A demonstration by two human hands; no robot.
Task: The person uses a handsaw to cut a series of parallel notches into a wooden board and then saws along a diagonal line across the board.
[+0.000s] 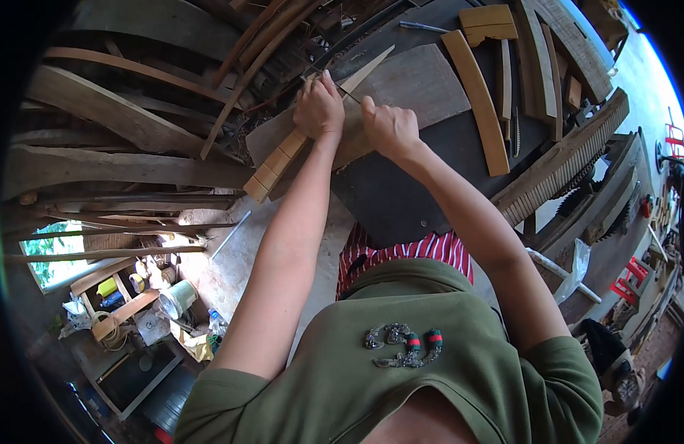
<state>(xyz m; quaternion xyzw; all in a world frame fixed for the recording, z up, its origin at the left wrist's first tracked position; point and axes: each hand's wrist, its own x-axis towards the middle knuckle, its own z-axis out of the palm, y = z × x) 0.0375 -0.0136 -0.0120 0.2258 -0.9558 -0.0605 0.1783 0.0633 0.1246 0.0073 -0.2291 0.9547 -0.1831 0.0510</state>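
Observation:
A narrow wooden piece (277,161) with cut lines across its near end and a pointed far end lies diagonally over a flat board (423,85) on the dark work surface. My left hand (319,106) is closed above this piece. To its right, my right hand (390,127) is in a fist over the board. A thin dark tool (351,95) spans the gap between both hands, crossing the wooden piece, with its ends inside my fingers. What kind of tool it is cannot be made out.
Curved light wood (481,103) and a small block (488,24) lie at the right of the dark surface (379,196). A pen-like item (423,27) is at the back. Long timbers (120,111) crowd the left. A ridged wooden piece (564,163) stands right.

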